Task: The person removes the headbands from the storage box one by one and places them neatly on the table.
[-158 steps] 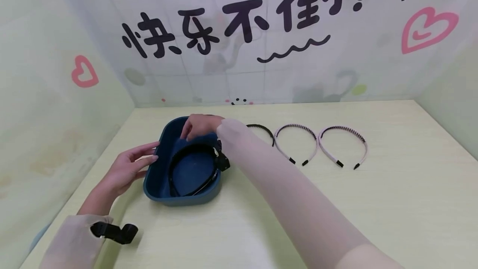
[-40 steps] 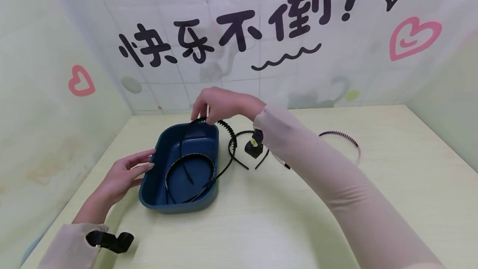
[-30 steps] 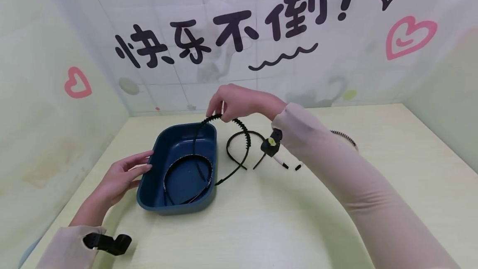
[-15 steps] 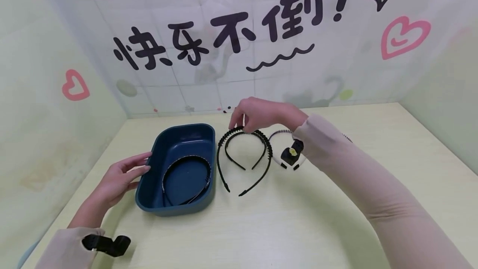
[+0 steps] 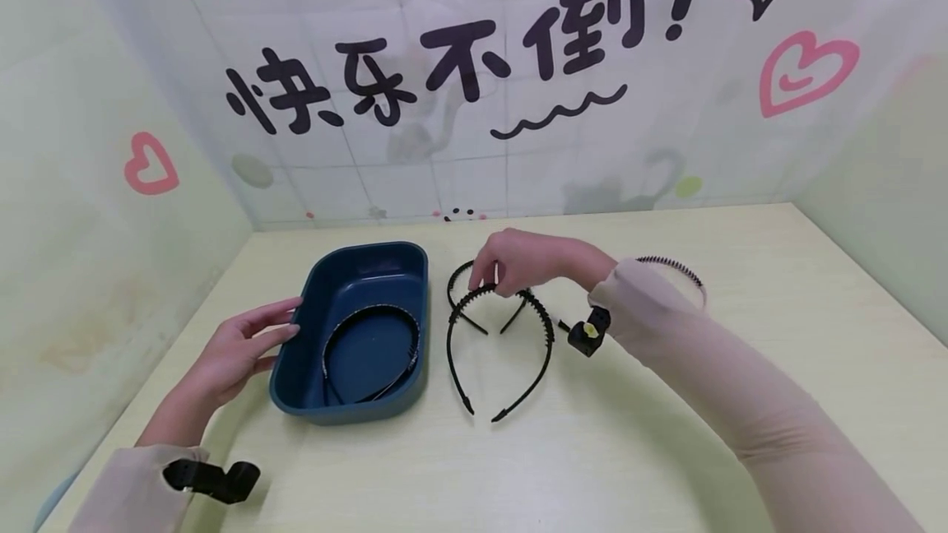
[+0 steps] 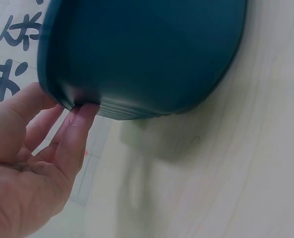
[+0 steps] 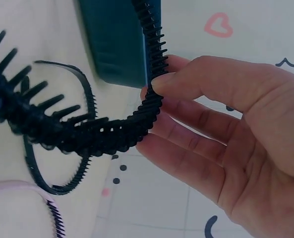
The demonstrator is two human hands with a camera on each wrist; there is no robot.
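Observation:
In the head view my right hand (image 5: 522,260) pinches a black toothed headband (image 5: 450,356) by the top of its arch, its two ends pointing toward me. The right wrist view shows thumb and fingers on the comb-like teeth. My left hand (image 5: 240,348) rests its fingers against the outer left side of a dark blue bin (image 5: 348,416). Inside that bin lies another black headband (image 5: 370,308). Behind the held one, a thinner black headband (image 5: 474,322) lies on the table, partly covered by my right hand.
A lilac headband (image 5: 672,262) lies farther right, partly hidden by my right sleeve. Another lilac headband (image 7: 23,184) shows in the right wrist view; my arm mostly covers it in the head view. A printed wall sheet (image 5: 474,179) stands behind the table (image 5: 474,475).
My right hand has lifted the toothed black headband out of the bin, carried it right, then brought it closer to me over the table. My left hand stays at the bin.

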